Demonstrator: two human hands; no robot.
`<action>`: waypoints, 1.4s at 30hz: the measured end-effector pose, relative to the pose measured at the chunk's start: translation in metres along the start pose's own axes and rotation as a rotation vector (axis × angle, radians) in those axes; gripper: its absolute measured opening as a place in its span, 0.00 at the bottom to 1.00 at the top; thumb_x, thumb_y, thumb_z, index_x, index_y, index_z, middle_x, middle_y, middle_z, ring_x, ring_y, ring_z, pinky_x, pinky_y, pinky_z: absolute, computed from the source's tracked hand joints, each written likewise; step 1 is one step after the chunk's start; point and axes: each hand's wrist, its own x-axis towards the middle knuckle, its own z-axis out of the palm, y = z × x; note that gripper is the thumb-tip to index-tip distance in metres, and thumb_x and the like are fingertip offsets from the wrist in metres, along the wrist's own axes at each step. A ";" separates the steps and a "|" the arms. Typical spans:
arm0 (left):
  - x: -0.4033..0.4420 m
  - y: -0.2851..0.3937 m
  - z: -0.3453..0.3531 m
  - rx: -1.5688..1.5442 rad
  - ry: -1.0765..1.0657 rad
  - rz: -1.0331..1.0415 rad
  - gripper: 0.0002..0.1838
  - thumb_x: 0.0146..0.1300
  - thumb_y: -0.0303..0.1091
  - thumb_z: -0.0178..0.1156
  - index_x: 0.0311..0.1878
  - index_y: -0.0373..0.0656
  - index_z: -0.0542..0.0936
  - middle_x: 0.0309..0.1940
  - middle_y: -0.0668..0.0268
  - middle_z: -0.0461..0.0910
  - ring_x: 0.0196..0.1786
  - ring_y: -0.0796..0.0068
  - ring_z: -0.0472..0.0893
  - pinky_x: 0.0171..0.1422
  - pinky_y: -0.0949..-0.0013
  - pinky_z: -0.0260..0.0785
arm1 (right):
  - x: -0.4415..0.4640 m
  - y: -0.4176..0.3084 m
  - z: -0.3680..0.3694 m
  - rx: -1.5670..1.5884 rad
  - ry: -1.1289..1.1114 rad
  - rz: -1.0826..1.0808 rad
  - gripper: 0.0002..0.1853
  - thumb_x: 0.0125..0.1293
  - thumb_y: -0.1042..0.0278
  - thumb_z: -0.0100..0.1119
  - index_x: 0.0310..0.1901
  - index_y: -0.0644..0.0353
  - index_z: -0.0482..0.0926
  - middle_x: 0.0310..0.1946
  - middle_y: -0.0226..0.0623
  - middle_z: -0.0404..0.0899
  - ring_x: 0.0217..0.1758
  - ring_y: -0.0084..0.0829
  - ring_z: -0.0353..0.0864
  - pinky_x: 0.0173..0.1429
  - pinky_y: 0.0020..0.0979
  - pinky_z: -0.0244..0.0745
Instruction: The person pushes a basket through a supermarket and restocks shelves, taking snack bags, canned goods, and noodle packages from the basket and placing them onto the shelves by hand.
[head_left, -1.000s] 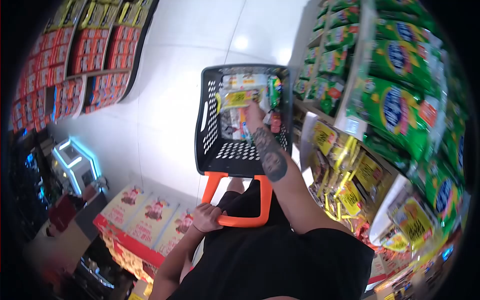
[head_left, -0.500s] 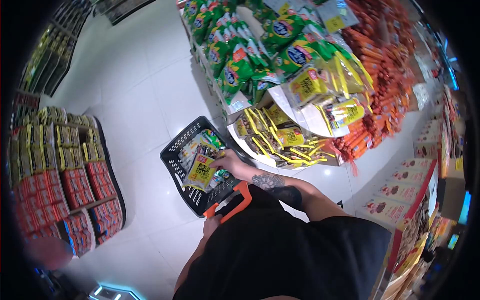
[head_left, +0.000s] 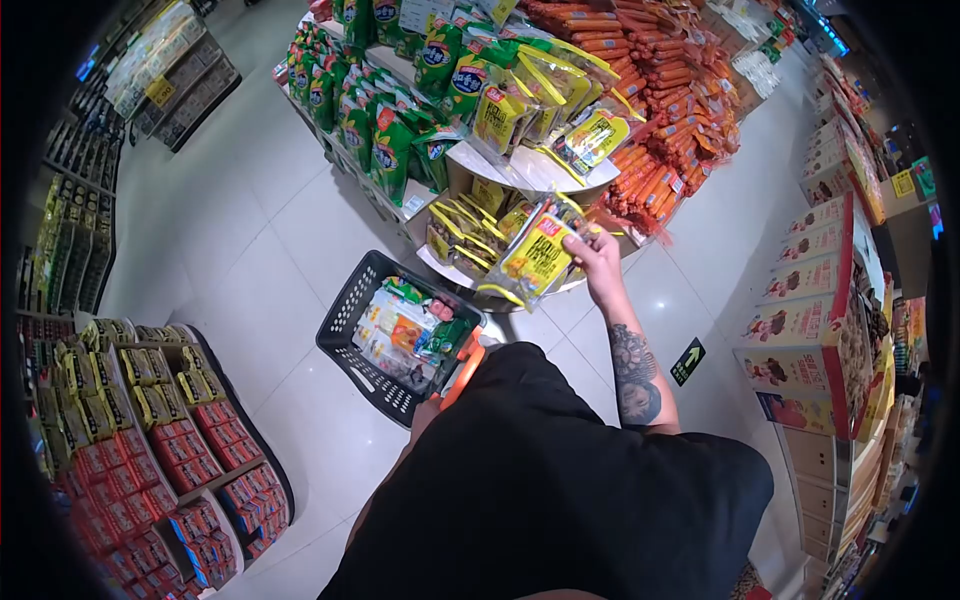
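My right hand [head_left: 597, 262] is closed on a yellow-and-clear snack packet [head_left: 535, 258], pinching its right edge in front of the lower display shelf. My left hand [head_left: 426, 411] is partly hidden by the black shirt, at the orange handle [head_left: 462, 378] of a black shopping basket [head_left: 342, 335]. Inside the basket lie white packets [head_left: 375, 335] and green packets [head_left: 447, 337]. Similar yellow packets [head_left: 456, 238] fill the lower shelf behind the held one, and others [head_left: 597, 138] lie on the ledge above.
Green snack bags [head_left: 392, 160] and piles of orange-wrapped sausages [head_left: 655, 140] stock the display ahead. A stand of red and yellow packs [head_left: 175, 420] is at the left. Boxes [head_left: 795, 320] are stacked at the right. A green arrow sign [head_left: 688, 361] marks the tiled floor [head_left: 290, 260].
My right hand has moved up and right, out of the basket, with the yellow packet still in it. The view has shifted, and the basket's contents now show more fully.
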 end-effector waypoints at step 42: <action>-0.030 0.001 0.010 -0.217 0.149 -0.161 0.17 0.64 0.42 0.63 0.34 0.35 0.84 0.32 0.53 0.85 0.42 0.58 0.86 0.43 0.61 0.73 | 0.159 -0.021 -0.050 -0.935 0.481 -0.114 0.45 0.47 0.34 0.75 0.50 0.73 0.74 0.49 0.59 0.74 0.54 0.50 0.74 0.57 0.43 0.72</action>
